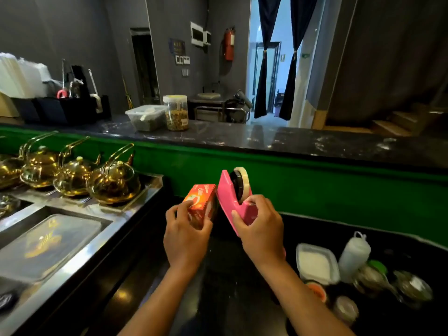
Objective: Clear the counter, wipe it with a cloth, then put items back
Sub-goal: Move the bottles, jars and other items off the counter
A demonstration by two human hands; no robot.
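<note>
My left hand [185,236] grips an orange-red box [202,202] above the dark lower counter [225,287]. Beside it, my right hand [260,229] holds a pink tape dispenser [230,197] tilted up on end, its roll of clear tape [241,183] at the top. Box and dispenser are side by side and nearly touching, in front of the green wall panel [315,190]. No cloth is in view.
Three golden teapots [114,180] stand on the steel sink unit [80,241] at left. At lower right sit a white lidded tub [316,263], a squeeze bottle [354,255] and several jars [412,287]. On the upper dark counter [291,139] stand a plastic container [146,117] and a tall jar [176,112].
</note>
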